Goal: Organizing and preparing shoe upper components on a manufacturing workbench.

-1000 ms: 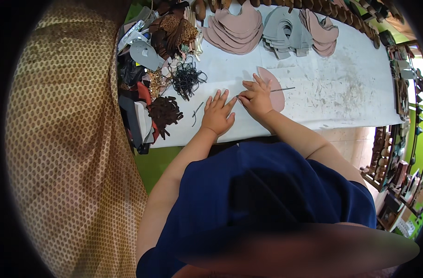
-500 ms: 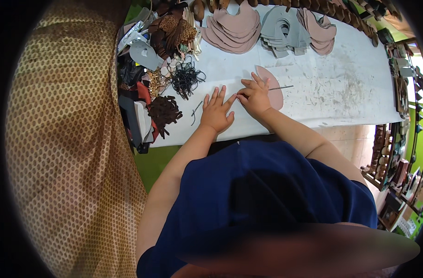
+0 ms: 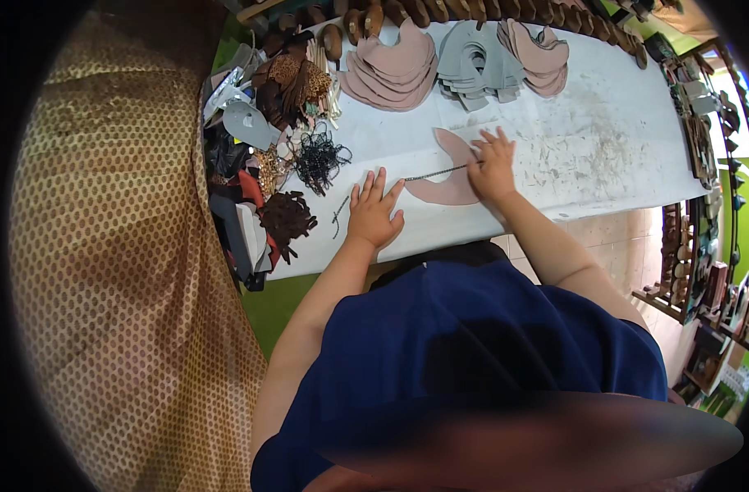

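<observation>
A dark, thin braided strip (image 3: 432,175) lies stretched across the gap of a pink crescent-shaped cut piece (image 3: 443,193) on the white-covered table. My left hand (image 3: 374,215) rests palm down with its fingers apart. Its index fingertip touches or nearly touches the strip's left end. Over the right part of the pink piece lies my right hand (image 3: 496,170), fingers spread, covering the strip's other end. Its thumb is by the strip; whether it presses on it I cannot tell. Short dark braided pieces (image 3: 340,216) lie left of my left hand.
Pink cut pieces (image 3: 383,86) and grey cut pieces (image 3: 465,82) are stacked along the far side, before a row of wooden shoe lasts (image 3: 415,12). Black cords (image 3: 321,160), brown strips (image 3: 287,217) and scraps crowd the left end. A patterned curtain (image 3: 128,246) hangs at left.
My right hand has slid right along the strip, away from my left index finger, and its fingers have spread. More of the pink piece and strip shows. The whole view has shifted slightly.
</observation>
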